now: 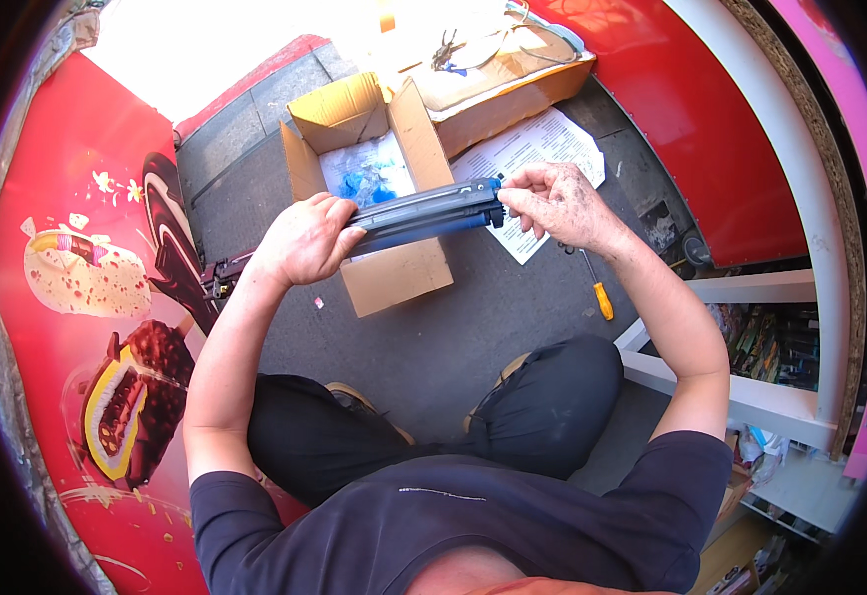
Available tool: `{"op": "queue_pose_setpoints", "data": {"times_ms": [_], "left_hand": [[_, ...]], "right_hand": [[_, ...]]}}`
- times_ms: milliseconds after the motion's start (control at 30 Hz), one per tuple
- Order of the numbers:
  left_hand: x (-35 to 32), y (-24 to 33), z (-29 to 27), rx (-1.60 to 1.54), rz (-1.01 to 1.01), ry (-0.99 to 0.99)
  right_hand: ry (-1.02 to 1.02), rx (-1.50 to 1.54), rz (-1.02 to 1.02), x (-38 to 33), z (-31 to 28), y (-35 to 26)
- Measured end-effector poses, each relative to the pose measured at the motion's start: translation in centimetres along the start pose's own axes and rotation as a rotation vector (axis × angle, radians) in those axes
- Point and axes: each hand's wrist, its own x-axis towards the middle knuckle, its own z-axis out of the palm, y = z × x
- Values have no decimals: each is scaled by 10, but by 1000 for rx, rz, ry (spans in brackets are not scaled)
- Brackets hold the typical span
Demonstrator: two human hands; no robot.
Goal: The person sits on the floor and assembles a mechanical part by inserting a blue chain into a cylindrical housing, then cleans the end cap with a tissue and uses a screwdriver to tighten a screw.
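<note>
Your left hand (pixel 304 241) was clamped around one end of the long dark-blue cartridge (pixel 423 215) while your right hand (pixel 555 202) pinched its other end, holding it level between them, just above the open cardboard box (pixel 394 278).

I see a grey paved floor (pixel 433 347) carrying everything. An open cardboard box (pixel 374 188) sits on it, flaps spread. Beside it lies a printed paper sheet (pixel 532 149), and a second, flatter cardboard box (pixel 498 84) rests behind. A yellow-handled screwdriver (pixel 597 288) lies near the sheet.
</note>
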Motion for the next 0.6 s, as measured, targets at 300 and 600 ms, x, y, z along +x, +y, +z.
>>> {"op": "queue_pose_setpoints", "data": {"times_ms": [300, 600], "left_hand": [[0, 5, -3, 64, -13, -34], [-1, 5, -3, 46, -29, -42]], "right_hand": [[-75, 3, 54, 1, -4, -5], [-32, 95, 54, 2, -6, -2]]}}
